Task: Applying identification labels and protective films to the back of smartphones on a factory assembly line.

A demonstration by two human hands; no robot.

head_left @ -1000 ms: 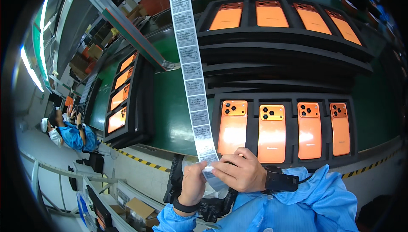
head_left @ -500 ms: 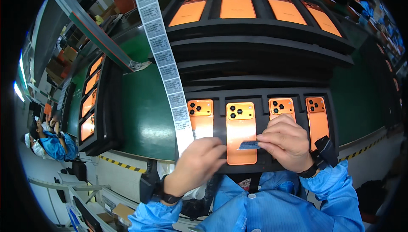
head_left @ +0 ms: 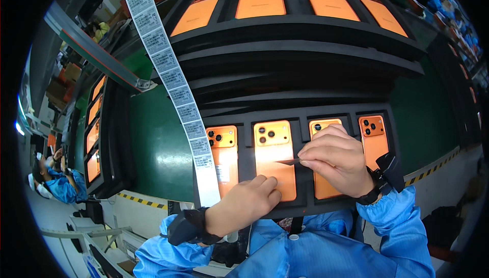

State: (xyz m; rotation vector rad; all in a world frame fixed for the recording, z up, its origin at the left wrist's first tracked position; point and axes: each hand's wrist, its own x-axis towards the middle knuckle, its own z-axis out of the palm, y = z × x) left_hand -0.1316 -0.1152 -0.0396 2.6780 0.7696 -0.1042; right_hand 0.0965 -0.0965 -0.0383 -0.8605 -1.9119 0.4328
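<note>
My right hand pinches a small label between thumb and fingertips. Seen nearly edge-on, the label hangs over the back of an orange phone with three camera lenses. Curled at that phone's lower left edge is my left hand, its fingertips partly hidden and no object visible in it. The phone on the far left has a small pale label on its back. Beneath my right hand lies another orange phone, partly covered. One more phone sits to the right. All rest in a black foam tray.
A long strip of printed labels hangs down left of the tray. Behind are stacked black trays, the top one with orange phones. Another phone tray stands left on the green table. A co-worker in blue is far left.
The view has shifted, so the tray's phones appear farther left. My left hand has moved lower and curled. The label in my right hand has turned from face-up to nearly edge-on.
</note>
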